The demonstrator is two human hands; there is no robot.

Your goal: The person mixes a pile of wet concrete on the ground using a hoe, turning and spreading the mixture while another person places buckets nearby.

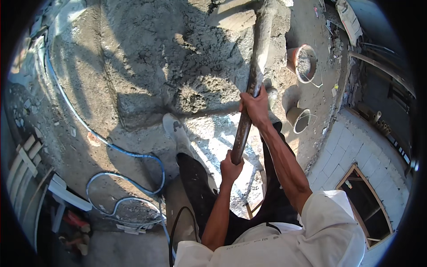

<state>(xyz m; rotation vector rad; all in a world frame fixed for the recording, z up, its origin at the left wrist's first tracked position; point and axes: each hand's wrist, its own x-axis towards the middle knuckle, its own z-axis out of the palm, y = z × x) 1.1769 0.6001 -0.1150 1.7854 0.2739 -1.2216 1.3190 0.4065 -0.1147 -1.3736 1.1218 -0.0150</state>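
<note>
A long wooden handle (pixel 261 50) runs from between my legs up to the top of the view. At its far end is a wide, mortar-coated hoe blade (pixel 233 15), partly cut off by the frame. My left hand (pixel 232 168) is wrapped around the handle's near end. Farther up, my right hand (pixel 255 106) grips the same shaft. Beyond my feet spreads a grey heap of wet mortar (pixel 206 90), rough and lumpy, partly in shadow. One pale, splashed boot (pixel 175 128) stands at its near edge.
An orange bucket (pixel 292 60) with grey material inside and a smaller bucket (pixel 298 120) stand at right. A blue hose (pixel 133 154) loops over the ground at left. A block wall (pixel 350 143) with a wood-framed opening (pixel 365 203) rises at right. Timber pieces (pixel 28 157) lie far left.
</note>
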